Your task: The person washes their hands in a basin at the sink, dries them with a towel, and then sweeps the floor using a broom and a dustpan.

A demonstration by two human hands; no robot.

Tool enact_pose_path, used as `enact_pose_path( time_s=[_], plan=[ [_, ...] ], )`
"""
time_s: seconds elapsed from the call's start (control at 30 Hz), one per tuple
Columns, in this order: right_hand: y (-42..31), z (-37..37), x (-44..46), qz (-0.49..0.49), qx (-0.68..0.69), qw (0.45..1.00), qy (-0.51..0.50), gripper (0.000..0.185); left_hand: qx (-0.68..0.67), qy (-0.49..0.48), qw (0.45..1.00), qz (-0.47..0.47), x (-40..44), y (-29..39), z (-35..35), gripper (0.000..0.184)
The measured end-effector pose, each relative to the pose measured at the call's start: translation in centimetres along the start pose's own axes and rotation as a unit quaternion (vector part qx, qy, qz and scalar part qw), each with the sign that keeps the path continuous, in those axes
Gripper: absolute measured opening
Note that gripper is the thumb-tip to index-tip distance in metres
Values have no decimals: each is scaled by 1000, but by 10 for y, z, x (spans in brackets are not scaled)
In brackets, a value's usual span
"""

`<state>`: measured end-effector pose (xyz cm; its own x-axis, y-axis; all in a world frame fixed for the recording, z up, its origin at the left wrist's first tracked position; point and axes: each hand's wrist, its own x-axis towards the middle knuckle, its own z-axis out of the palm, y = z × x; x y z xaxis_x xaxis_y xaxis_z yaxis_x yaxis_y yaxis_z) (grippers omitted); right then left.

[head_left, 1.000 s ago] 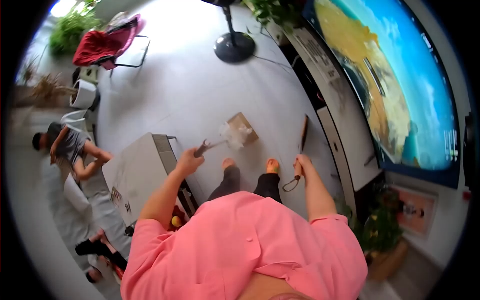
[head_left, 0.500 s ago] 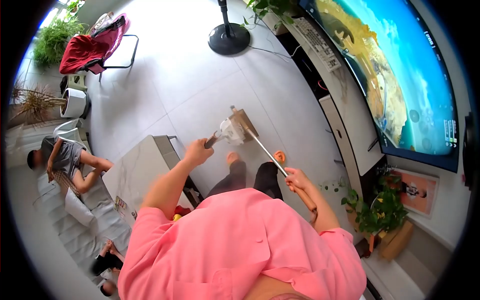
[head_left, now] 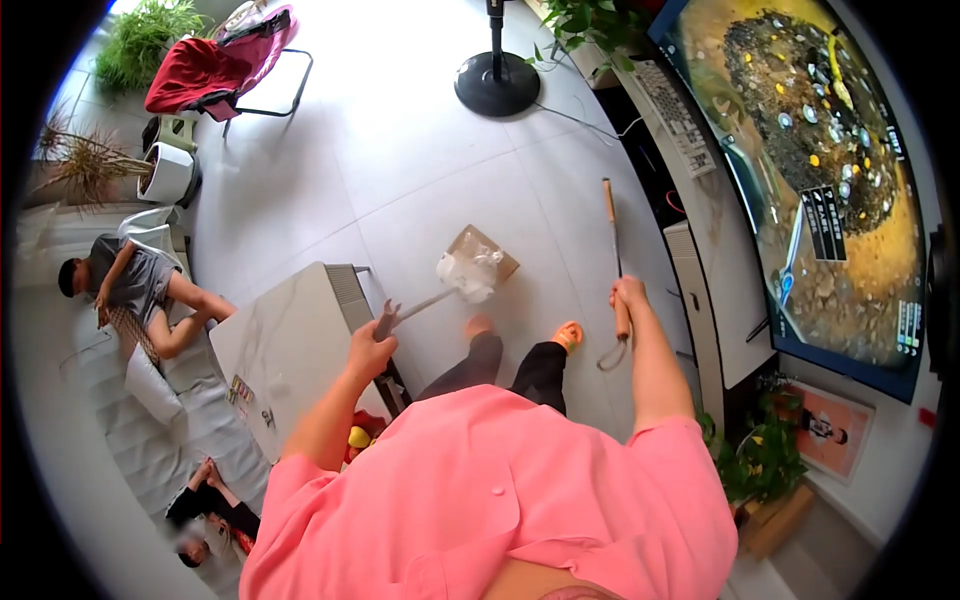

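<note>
My left hand is closed around a grey-brown tool with a forked end, blurred by motion. A pale strip runs from beside it to a crumpled white plastic bag; whether they are joined I cannot tell. The bag lies over a small brown cardboard box on the floor in front of my feet. In my right hand, also closed, is a thin metal rod with brown handles. The rod points away from me, to the right of the box, and a loop hangs from its near end.
To my left stands a marble-topped table, with a person on the sofa beyond and another person nearer. A TV cabinet and a large screen line the right. Ahead are a fan base and a red chair.
My right hand has swung the rod away from the box, up and to the right. My left hand has drawn back towards me and left. The screen picture has changed.
</note>
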<state>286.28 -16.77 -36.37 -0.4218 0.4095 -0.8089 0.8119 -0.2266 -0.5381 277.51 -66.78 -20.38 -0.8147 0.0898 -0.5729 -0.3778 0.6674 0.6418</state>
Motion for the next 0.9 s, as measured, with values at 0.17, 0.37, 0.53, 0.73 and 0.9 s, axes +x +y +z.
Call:
enact_pose_path(
  time_s=[0.17, 0.37, 0.53, 0.73, 0.9],
  plan=[
    [-51, 46, 37, 54, 24, 998, 34, 12, -65, 39, 997, -14, 3, -18, -22, 13],
    [-103, 136, 75, 33, 57, 998, 17, 6, -101, 63, 992, -47, 10, -18, -41, 11],
    [-150, 207, 80, -33, -18, 997, -63, 24, -117, 122, 983, -77, 29, -16, -48, 21],
    [-198, 227, 60, -80, -274, 946, -155, 41, -77, 132, 982, -109, 50, -14, -51, 28],
    [-205, 154, 48, -109, -390, 882, -240, 49, -157, 137, 963, -171, 40, -15, -41, 28]
  ],
)
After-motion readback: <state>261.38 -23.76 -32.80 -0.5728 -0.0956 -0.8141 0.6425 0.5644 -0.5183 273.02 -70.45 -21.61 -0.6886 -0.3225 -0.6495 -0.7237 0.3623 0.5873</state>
